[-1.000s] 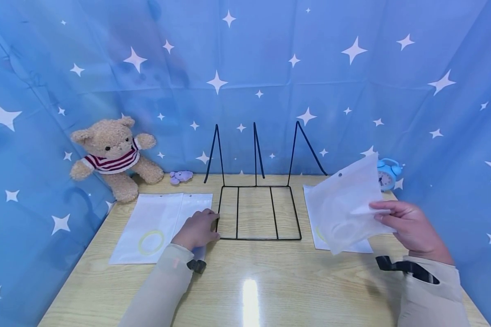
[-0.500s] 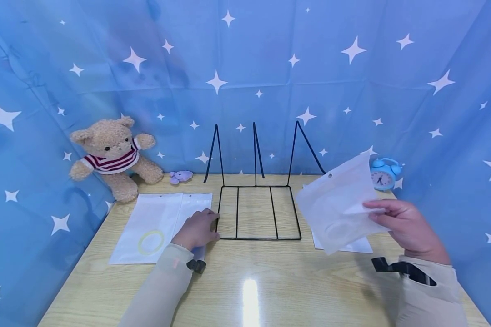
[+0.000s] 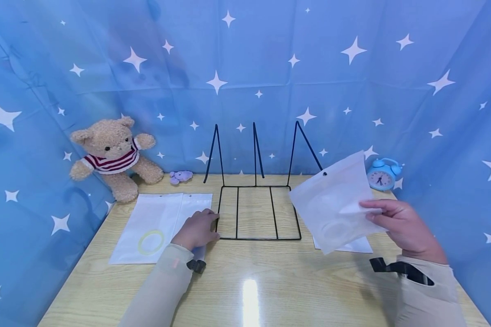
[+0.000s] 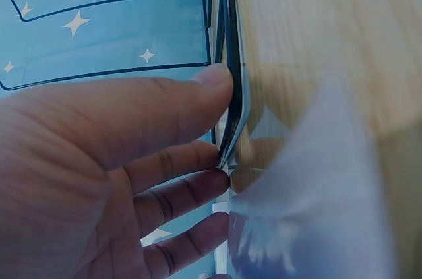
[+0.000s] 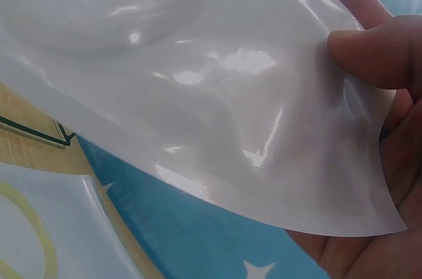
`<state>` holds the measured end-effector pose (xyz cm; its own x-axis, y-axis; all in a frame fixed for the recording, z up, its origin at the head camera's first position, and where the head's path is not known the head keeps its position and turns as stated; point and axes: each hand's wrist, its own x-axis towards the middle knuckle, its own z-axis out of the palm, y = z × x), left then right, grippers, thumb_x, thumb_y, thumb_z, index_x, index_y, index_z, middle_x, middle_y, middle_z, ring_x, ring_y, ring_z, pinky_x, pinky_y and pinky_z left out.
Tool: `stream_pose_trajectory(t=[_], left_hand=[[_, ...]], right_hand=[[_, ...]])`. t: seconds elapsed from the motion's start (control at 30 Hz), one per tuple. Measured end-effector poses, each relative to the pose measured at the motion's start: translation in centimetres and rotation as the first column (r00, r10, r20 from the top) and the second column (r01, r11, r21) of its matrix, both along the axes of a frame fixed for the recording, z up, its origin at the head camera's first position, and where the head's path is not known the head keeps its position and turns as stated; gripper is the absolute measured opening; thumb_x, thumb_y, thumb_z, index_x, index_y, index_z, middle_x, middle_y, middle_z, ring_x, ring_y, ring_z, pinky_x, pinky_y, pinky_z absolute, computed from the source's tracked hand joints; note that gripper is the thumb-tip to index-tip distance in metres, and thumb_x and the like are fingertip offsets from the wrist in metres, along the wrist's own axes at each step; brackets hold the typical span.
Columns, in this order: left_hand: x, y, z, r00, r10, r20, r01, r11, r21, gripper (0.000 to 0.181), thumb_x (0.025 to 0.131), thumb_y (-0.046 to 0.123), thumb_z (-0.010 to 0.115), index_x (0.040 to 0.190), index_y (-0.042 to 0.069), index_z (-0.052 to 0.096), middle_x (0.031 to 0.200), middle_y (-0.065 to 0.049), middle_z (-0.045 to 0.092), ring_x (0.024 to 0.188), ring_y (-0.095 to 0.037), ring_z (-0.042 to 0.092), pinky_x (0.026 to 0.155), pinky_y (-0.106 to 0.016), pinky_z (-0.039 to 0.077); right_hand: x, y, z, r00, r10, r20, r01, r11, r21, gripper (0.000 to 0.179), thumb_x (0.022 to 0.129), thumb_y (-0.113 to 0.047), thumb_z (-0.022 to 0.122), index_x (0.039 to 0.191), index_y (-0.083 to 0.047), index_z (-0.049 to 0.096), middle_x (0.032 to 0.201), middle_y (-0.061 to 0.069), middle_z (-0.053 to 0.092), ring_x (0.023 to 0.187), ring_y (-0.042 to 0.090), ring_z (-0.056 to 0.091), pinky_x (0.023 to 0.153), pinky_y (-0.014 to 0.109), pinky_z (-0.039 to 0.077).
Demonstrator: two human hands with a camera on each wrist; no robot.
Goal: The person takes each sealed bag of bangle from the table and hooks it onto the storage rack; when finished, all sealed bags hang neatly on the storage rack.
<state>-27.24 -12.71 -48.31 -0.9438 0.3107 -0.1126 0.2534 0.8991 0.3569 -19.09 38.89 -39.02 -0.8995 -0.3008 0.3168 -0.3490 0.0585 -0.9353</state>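
Note:
A black wire rack (image 3: 237, 212) with three upright bent prongs stands mid-table. My left hand (image 3: 195, 229) holds the left side of its base, thumb and fingertips against the wire (image 4: 232, 48) in the left wrist view. My right hand (image 3: 409, 229) pinches the right edge of a translucent white plastic pouch (image 3: 335, 200), thumb on its near face. A round item shows faintly inside the pouch. Its punched hole lies at the tip of the rack's right prong (image 3: 307, 141); whether the tip is through, I cannot tell. Another white pouch (image 3: 358, 245) lies partly hidden below.
Two white pouches (image 3: 159, 218) lie at the left, one with a yellow ring (image 3: 151, 242) showing. A teddy bear (image 3: 113, 152) and a small purple toy (image 3: 181, 177) sit at the back left. Behind the held pouch stands a blue alarm clock (image 3: 381, 176). A starry curtain surrounds the table.
My right hand has moved the pouch leftward, bringing its hole to the right prong's tip and uncovering the alarm clock. The left hand and the rack have stayed in place.

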Motion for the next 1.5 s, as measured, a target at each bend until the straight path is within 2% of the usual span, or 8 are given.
stream_pose_trajectory(t=[0.33, 0.47, 0.63, 0.77, 1.07, 1.27, 1.43, 1.5], left_hand=[[0.0, 0.0, 0.0, 1.000, -0.007, -0.003, 0.007, 1.000, -0.005, 0.066, 0.091, 0.031, 0.083, 0.149, 0.009, 0.061, 0.149, -0.011, 0.058, 0.134, -0.037, 0.055, 0.108, -0.058, 0.047], [0.0, 0.0, 0.0, 1.000, -0.008, 0.002, 0.008, 1.000, -0.005, 0.066, 0.091, 0.031, 0.083, 0.149, 0.009, 0.060, 0.149, -0.011, 0.057, 0.134, -0.037, 0.054, 0.108, -0.058, 0.047], [0.0, 0.0, 0.1, 1.000, -0.009, 0.011, 0.009, 1.000, 0.000, 0.067, 0.091, 0.031, 0.083, 0.150, 0.010, 0.060, 0.150, -0.011, 0.057, 0.134, -0.037, 0.054, 0.109, -0.058, 0.046], [-0.1, 0.0, 0.1, 1.000, -0.012, 0.008, 0.012, 1.000, 0.001, 0.067, 0.091, 0.031, 0.083, 0.150, 0.010, 0.060, 0.149, -0.011, 0.057, 0.134, -0.037, 0.054, 0.109, -0.058, 0.047], [0.0, 0.0, 0.1, 1.000, -0.013, 0.006, 0.013, 1.000, 0.001, 0.067, 0.090, 0.029, 0.083, 0.149, 0.009, 0.060, 0.148, -0.012, 0.058, 0.132, -0.037, 0.055, 0.107, -0.058, 0.048], [0.1, 0.0, 0.2, 1.000, -0.014, 0.003, 0.014, 1.000, 0.000, 0.066, 0.091, 0.029, 0.083, 0.149, 0.008, 0.060, 0.148, -0.012, 0.058, 0.132, -0.037, 0.055, 0.108, -0.058, 0.047], [0.1, 0.0, 0.3, 1.000, -0.010, 0.005, 0.010, 1.000, 0.005, 0.066, 0.091, 0.028, 0.083, 0.149, 0.008, 0.060, 0.148, -0.012, 0.058, 0.133, -0.038, 0.055, 0.109, -0.058, 0.046], [0.1, -0.1, 0.3, 1.000, -0.009, 0.004, 0.009, 1.000, 0.011, 0.066, 0.091, 0.028, 0.083, 0.149, 0.008, 0.060, 0.148, -0.012, 0.059, 0.133, -0.038, 0.054, 0.109, -0.059, 0.046]], right_hand=[[-0.1, -0.1, -0.2, 1.000, -0.021, 0.010, 0.021, 1.000, 0.011, 0.045, 0.098, 0.021, 0.054, 0.132, -0.001, 0.072, 0.124, -0.007, 0.074, 0.091, 0.010, 0.075, 0.079, 0.021, 0.060], [0.1, -0.1, -0.2, 0.998, -0.060, -0.003, 0.060, 0.996, 0.059, 0.044, 0.098, 0.019, 0.056, 0.133, -0.001, 0.072, 0.123, -0.009, 0.071, 0.086, 0.004, 0.065, 0.076, 0.017, 0.054], [0.2, -0.4, 0.0, 0.993, -0.118, -0.025, 0.121, 0.979, 0.164, 0.040, 0.100, 0.012, 0.060, 0.137, 0.000, 0.069, 0.120, -0.013, 0.068, 0.076, 0.010, 0.045, 0.070, 0.021, 0.046], [0.1, -0.6, 0.1, 0.992, -0.120, -0.024, 0.123, 0.975, 0.187, 0.040, 0.101, 0.010, 0.060, 0.139, -0.001, 0.067, 0.133, -0.018, 0.066, 0.076, 0.008, 0.043, 0.071, 0.020, 0.044], [-0.5, -1.0, -0.2, 0.998, -0.056, -0.010, 0.057, 0.992, 0.117, 0.044, 0.103, 0.010, 0.056, 0.145, -0.001, 0.063, 0.139, -0.012, 0.067, 0.102, 0.004, 0.069, 0.080, 0.019, 0.057], [-1.1, -0.9, -0.4, 1.000, -0.028, 0.001, 0.027, 0.988, 0.153, 0.045, 0.105, 0.008, 0.055, 0.150, 0.003, 0.055, 0.130, -0.007, 0.072, 0.101, 0.010, 0.075, 0.082, 0.022, 0.060], [-1.3, -1.2, -0.9, 0.996, -0.090, -0.014, 0.090, 0.960, 0.265, 0.043, 0.105, 0.002, 0.059, 0.148, -0.001, 0.058, 0.111, -0.003, 0.069, 0.089, 0.012, 0.069, 0.073, 0.022, 0.057], [-1.3, -1.4, -1.1, 0.993, -0.115, -0.023, 0.116, 0.944, 0.308, 0.041, 0.105, 0.000, 0.060, 0.146, -0.001, 0.061, 0.112, -0.004, 0.067, 0.087, 0.015, 0.063, 0.070, 0.025, 0.054]])
